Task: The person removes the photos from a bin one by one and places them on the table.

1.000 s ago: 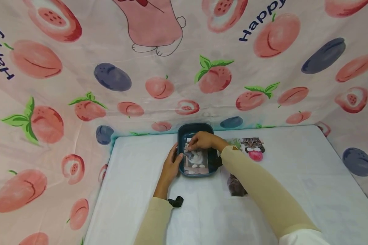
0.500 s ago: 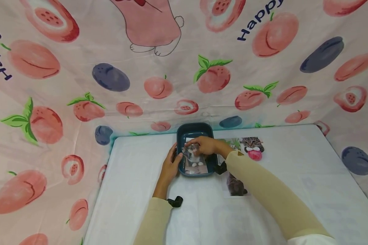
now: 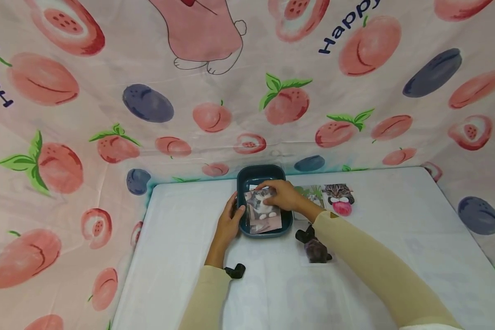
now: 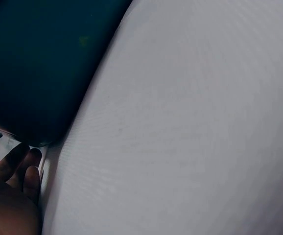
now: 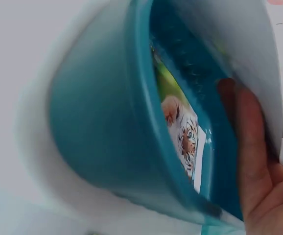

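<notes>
Just beside the container (image 3: 262, 171), the right wrist (image 3: 312, 210) overlaps a leafy picture (image 3: 309, 191).

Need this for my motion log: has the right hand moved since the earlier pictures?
Yes: in the head view, the right hand moved rightward, nearer the tabby-cat picture.

A white table (image 3: 181, 238) stands before a pale pink cloth (image 3: 243, 85), which rises behind its far edge and hangs beyond its left and right edges, printed with peaches (image 3: 371, 46), dark blue fruits (image 3: 432, 73) and "Happy" lettering (image 3: 339, 35).
</notes>
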`<state>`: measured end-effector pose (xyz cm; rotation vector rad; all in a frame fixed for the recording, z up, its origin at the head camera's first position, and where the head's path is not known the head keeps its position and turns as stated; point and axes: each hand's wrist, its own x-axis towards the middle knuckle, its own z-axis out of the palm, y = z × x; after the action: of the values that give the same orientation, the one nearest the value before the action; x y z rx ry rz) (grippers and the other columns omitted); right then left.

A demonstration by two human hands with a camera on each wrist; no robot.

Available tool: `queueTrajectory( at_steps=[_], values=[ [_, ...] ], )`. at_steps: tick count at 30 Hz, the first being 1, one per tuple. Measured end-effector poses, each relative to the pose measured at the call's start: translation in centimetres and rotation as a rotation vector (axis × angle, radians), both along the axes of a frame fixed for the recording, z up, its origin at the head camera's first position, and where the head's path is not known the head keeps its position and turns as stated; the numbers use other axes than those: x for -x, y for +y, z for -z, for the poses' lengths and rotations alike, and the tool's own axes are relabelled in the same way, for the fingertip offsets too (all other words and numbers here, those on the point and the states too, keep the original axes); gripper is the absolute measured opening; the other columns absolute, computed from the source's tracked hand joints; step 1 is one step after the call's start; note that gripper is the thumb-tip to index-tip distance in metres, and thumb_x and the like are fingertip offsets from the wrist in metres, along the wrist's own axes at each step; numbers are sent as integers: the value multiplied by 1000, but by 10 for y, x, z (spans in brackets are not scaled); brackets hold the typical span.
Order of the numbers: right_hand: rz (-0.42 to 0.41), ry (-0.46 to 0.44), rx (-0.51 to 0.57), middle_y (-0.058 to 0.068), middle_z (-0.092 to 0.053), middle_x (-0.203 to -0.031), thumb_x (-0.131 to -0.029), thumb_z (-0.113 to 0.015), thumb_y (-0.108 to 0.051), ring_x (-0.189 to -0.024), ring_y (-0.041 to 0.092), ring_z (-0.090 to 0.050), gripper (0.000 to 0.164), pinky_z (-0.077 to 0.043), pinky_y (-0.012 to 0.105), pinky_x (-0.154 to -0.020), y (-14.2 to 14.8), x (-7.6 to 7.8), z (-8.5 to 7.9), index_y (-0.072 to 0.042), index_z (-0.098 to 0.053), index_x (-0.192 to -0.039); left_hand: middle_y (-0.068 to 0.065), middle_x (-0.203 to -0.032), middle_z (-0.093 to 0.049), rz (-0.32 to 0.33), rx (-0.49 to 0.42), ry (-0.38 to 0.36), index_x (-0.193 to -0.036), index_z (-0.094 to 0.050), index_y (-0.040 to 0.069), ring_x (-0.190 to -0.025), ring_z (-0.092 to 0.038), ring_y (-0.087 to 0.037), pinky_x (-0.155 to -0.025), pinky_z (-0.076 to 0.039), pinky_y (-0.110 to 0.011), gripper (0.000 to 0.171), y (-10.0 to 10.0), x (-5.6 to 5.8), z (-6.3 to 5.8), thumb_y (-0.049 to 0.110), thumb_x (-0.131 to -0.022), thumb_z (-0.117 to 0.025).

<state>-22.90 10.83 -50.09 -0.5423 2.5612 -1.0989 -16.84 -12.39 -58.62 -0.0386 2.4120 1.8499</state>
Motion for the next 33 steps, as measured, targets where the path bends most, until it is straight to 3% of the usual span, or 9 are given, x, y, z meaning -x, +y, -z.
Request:
queueTrajectory(
  at_steps=[7, 11, 13, 15, 17, 20, 24, 28, 33],
  values=[
    [139, -14, 148, 7, -63, -132, -93, -77, -28, -109, 29, -61, 39, -52, 44, -85, 30, -13, -4, -29, -64, -129, -2, -161, -42, 5, 3, 30, -157, -36, 41, -149, -40, -27, -123, -31, -52, 56, 1, 1, 5, 41, -105, -56],
    [178, 36, 223, 4, -60, -142, -93, -76, -32, -123, 27, -57, 33, -50, 48, -94, 55, -25, -7, -30, -68, -125, -2, -160, -44, 7, -1, 39, -156, -37, 43, -147, -42, -26, -122, -33, -52, 55, 1, 1, 6, 40, -105, -57],
    [198, 82, 249, 3, -63, -139, -93, -76, -34, -115, 24, -60, 33, -52, 45, -90, 69, -32, -8, -28, -70, -125, -2, -160, -45, 6, -3, 41, -156, -37, 43, -147, -43, -26, -121, -34, -51, 56, 1, 1, 7, 43, -104, -57],
    [219, 130, 260, 2, -67, -130, -92, -76, -35, -92, 20, -63, 33, -55, 38, -76, 83, -40, -7, -27, -71, -124, -1, -159, -45, 4, -5, 39, -156, -37, 44, -147, -43, -26, -121, -34, -51, 57, 0, 2, 6, 48, -102, -58],
    [243, 171, 261, 3, -72, -113, -92, -77, -34, -66, 18, -55, 33, -47, 32, -57, 98, -48, -6, -26, -72, -123, -1, -160, -45, 2, -3, 35, -155, -37, 45, -147, -42, -25, -122, -33, -50, 58, 0, 2, 6, 50, -102, -58],
    [279, 219, 235, 1, -71, -97, -91, -78, -33, -50, 16, -40, 32, -39, 28, -45, 119, -60, -4, -26, -72, -122, -1, -160, -44, 2, -1, 32, -155, -36, 45, -148, -41, -25, -123, -32, -50, 56, 0, 2, 5, 45, -103, -57],
    [323, 238, 213, 4, -71, -102, -92, -77, -26, -59, 12, -45, 32, -40, 27, -48, 145, -73, -2, -20, -72, -123, -1, -161, -43, 4, -4, 32, -156, -36, 43, -149, -40, -26, -123, -31, -50, 55, 1, 2, 5, 38, -105, -56],
    [363, 179, 183, 8, -69, -109, -93, -75, -31, -73, 17, -53, 37, -42, 29, -49, 172, -81, 5, -20, -70, -128, -1, -161, -43, 3, 0, 29, -156, -36, 44, -149, -40, -26, -123, -31, -51, 55, 0, 2, 6, 41, -104, -57],
    [394, 59, 100, 18, -55, -147, -93, -73, -44, -114, 36, -57, 47, -46, 33, -57, 198, -87, 19, -18, -66, -132, -1, -160, -44, 8, 6, 35, -156, -36, 43, -148, -41, -25, -123, -32, -50, 58, -1, 3, 6, 50, -102, -57]
  ],
)
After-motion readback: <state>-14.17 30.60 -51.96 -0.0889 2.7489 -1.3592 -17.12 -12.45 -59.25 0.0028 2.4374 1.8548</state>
